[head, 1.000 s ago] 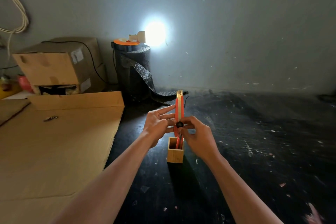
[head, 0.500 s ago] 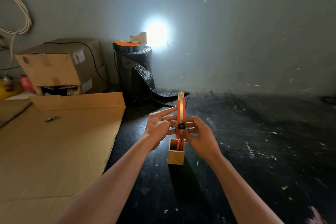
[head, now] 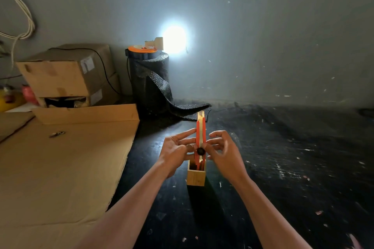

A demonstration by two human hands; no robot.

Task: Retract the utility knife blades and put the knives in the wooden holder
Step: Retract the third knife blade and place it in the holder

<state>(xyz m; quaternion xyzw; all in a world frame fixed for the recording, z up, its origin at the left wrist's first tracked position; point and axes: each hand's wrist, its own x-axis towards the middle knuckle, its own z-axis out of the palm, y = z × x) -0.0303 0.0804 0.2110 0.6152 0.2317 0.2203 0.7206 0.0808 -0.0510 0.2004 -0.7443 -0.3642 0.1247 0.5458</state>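
An orange utility knife stands upright with its lower end inside the small wooden holder on the dark floor. A pale metal tip shows at its top and a black lock wheel sits low on its body. My left hand holds the knife from the left, with its fingers against the orange body. My right hand is just right of the knife, fingers spread, with only the fingertips near its edge. More orange handles show inside the holder.
Flat cardboard sheets cover the floor at left, with a small metal piece on them. Stacked boxes and a black mesh roll with an orange reel and a bright lamp stand against the wall.
The knife has sunk a little lower into the holder. My right hand has come off the black wheel and spread its fingers. My left hand stays on the knife.
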